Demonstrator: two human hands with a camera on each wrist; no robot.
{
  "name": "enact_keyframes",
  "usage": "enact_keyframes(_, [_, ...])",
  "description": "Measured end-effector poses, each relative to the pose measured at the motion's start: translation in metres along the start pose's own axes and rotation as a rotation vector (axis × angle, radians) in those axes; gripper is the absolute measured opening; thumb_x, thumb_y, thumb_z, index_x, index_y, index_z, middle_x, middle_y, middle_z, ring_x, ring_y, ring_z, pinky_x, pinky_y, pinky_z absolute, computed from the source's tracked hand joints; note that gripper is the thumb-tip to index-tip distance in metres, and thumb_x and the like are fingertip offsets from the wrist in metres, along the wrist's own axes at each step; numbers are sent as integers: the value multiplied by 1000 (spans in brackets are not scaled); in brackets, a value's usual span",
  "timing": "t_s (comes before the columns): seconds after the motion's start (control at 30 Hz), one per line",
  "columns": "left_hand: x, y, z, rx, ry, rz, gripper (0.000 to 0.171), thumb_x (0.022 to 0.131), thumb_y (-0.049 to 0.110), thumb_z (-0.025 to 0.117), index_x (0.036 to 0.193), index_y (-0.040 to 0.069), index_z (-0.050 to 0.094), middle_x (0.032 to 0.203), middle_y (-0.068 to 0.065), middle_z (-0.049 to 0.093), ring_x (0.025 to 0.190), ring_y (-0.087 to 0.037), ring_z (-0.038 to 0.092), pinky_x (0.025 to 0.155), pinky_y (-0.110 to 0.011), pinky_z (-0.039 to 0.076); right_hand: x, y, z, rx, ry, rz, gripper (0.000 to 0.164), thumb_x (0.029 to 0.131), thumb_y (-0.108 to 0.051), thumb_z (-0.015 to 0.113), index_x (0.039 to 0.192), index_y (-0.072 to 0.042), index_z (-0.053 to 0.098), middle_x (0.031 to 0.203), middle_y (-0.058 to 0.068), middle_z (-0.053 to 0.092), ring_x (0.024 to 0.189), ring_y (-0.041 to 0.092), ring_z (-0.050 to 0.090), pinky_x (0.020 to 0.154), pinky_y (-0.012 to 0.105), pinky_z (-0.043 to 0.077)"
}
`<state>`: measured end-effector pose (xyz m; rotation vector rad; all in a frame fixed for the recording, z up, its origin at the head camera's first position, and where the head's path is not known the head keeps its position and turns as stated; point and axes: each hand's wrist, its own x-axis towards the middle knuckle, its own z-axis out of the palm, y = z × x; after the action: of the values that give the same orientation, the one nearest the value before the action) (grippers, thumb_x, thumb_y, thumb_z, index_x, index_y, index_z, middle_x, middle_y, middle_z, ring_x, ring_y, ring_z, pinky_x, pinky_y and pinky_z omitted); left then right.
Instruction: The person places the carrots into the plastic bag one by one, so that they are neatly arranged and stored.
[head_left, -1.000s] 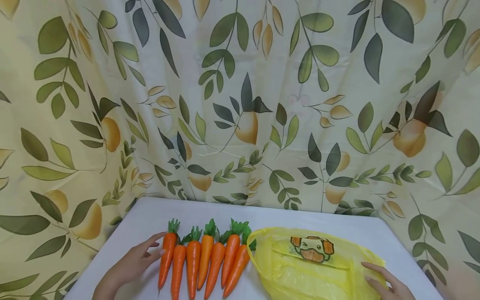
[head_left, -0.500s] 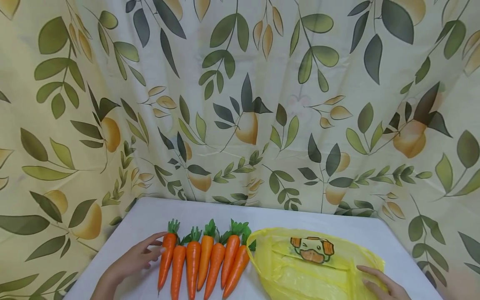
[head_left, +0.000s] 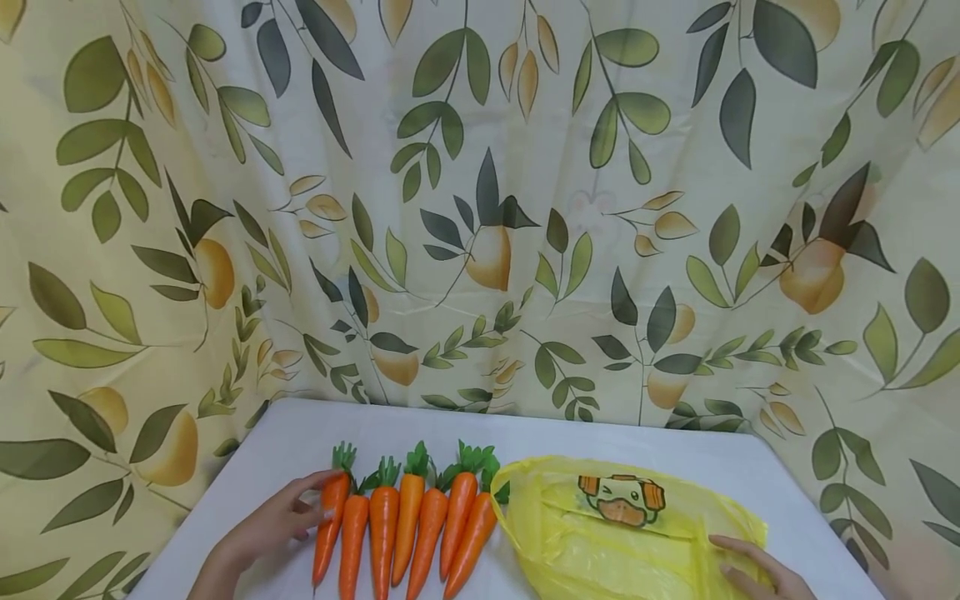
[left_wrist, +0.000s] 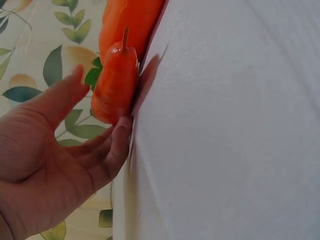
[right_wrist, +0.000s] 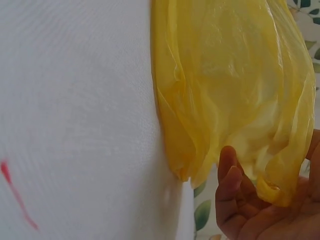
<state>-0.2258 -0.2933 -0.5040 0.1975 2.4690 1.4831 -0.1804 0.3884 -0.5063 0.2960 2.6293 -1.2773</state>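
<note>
Several orange carrots with green tops lie side by side on the table. My left hand [head_left: 273, 521] is at the outermost left carrot [head_left: 327, 546], its index finger over the top end and another digit across its side. In the left wrist view, the left hand [left_wrist: 55, 165] cups loosely around the tip end of that carrot [left_wrist: 116, 85], with lower fingertips right at its edge and a gap on the other side. To the right lies a yellow plastic bag [head_left: 622, 558] with a printed duck face. The relaxed fingers of my right hand [head_left: 765, 571] rest at the bag's right end.
The carrots stand in a row [head_left: 430, 533] running to the bag's open rim [head_left: 507, 521]. A white cloth covers the table [head_left: 600, 437]. A leaf-and-fruit patterned curtain [head_left: 450, 333] hangs behind and at both sides. A red mark [right_wrist: 17, 195] shows in the right wrist view.
My left hand has moved slightly right, its fingers now overlapping the outermost left carrot. The right hand has slid a little left on the bag. The head view has shifted slightly.
</note>
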Motion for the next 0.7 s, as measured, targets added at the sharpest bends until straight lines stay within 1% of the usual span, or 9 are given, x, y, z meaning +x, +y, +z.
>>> enact_keyframes(0.07, [-1,-2,0,-4,-12,23,62,96,21,75,151,5,50,146,-30,45,96,-28,60,74,-40,55,0,0,1,21,-3,3,65,100,-41,67,143,7,53,145,36,47,121,41,55,84,39,55])
enact_keyframes(0.17, [-2,-3,0,-8,-18,37,65,94,17,78,150,4,50,142,-29,47,93,-28,60,72,-39,54,1,2,2,40,-4,10,66,101,-41,66,143,8,53,144,37,46,118,40,57,82,40,56])
enact_keyframes(0.27, [-1,-2,0,-11,-15,25,66,93,16,79,151,4,49,138,-25,50,90,-27,59,71,-39,54,2,3,2,35,-3,13,66,101,-42,65,142,8,53,144,38,46,118,42,58,83,42,56])
enact_keyframes(0.37, [0,-1,1,-12,-3,-9,68,93,20,79,152,6,48,134,-19,52,89,-27,57,71,-39,54,3,5,2,14,-2,4,65,101,-42,64,141,9,54,143,37,48,121,45,55,84,44,56])
enact_keyframes(0.43, [2,0,2,-7,10,-20,69,92,22,80,151,8,48,133,-19,52,88,-27,57,70,-39,54,4,6,2,1,-2,0,65,102,-42,64,140,9,54,142,36,49,123,46,54,85,44,56])
enact_keyframes(0.5, [4,1,4,4,28,-30,71,90,23,83,150,10,48,133,-18,50,86,-26,56,68,-38,53,4,7,1,-13,-2,-3,65,102,-43,64,140,9,55,141,35,50,124,47,53,86,45,55])
enact_keyframes(0.6, [6,1,6,21,54,-30,74,85,21,87,148,12,49,134,-18,47,86,-26,54,67,-37,49,4,8,1,-38,2,-2,65,102,-44,64,139,9,55,141,35,51,123,46,53,87,46,54])
enact_keyframes(0.7, [8,1,7,28,74,-44,78,81,17,90,148,15,50,134,-18,46,90,-27,52,68,-37,47,3,9,2,-33,11,3,66,100,-44,65,138,9,56,140,35,51,119,42,56,86,45,55])
